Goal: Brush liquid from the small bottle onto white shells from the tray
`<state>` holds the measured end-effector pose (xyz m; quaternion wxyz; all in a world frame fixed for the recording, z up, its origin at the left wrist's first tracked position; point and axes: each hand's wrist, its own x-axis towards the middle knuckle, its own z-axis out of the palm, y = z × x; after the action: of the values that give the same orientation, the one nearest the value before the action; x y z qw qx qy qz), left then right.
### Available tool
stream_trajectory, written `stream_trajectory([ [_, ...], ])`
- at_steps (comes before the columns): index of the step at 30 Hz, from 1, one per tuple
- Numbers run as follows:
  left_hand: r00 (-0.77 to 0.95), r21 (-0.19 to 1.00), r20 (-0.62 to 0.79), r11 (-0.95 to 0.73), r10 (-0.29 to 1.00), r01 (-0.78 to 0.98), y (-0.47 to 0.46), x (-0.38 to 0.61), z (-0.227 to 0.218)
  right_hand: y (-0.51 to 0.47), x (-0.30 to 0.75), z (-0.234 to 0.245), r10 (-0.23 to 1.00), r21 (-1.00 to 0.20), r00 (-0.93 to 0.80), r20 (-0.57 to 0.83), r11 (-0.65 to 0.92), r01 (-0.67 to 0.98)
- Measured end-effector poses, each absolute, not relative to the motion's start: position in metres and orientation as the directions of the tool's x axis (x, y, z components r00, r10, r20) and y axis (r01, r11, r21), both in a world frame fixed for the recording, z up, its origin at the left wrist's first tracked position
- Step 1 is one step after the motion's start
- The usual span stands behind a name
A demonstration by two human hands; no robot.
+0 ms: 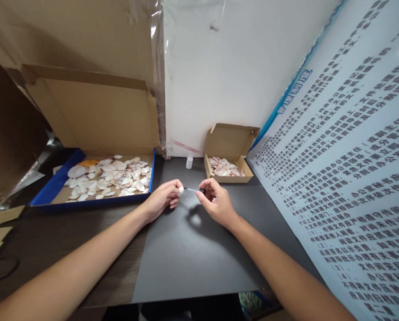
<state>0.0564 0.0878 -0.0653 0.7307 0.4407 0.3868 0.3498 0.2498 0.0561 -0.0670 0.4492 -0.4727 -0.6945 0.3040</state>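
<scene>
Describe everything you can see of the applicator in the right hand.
The applicator is small and slim: a black cap, gripped between thumb and fingers of the right hand, a pale, seemingly plastic stem, and a thin dark tip. It is held almost level above the dark mat, pointing left toward the small white piece in the left hand. Whether they touch is too small to tell.

Applicator tip (186, 189) indistinct, poster (349, 169) cut off

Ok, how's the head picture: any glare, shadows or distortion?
Head view: soft shadow on the dark mat below the right hand; glints along the clear plastic sheeting; the wall poster looks stretched toward the right edge; print on the small bottle too tiny to read.
</scene>
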Motion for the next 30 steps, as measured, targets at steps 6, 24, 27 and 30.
stream_trajectory([
  [6,0.464,0.918,-0.253,0.362,0.849,-0.162,0.0882,0.0559,-0.0657,0.0557,0.25,-0.0668,0.931,-0.856,-0.162,0.329,0.366,0.365],
  [24,0.473,0.921,-0.242,0.354,0.847,-0.162,0.0886,0.0554,-0.067,0.0559,0.2501,-0.0671,0.934,-0.854,-0.167,0.315,0.356,0.38],
  [27,0.478,0.919,-0.235,0.353,0.846,-0.173,0.089,0.0554,-0.0678,0.0565,0.2504,-0.0676,0.933,-0.861,-0.169,0.318,0.359,0.36],
  [30,0.48,0.917,-0.237,0.357,0.844,-0.176,0.0891,0.0555,-0.0681,0.0573,0.2509,-0.068,0.93,-0.857,-0.189,0.314,0.364,0.366],
])
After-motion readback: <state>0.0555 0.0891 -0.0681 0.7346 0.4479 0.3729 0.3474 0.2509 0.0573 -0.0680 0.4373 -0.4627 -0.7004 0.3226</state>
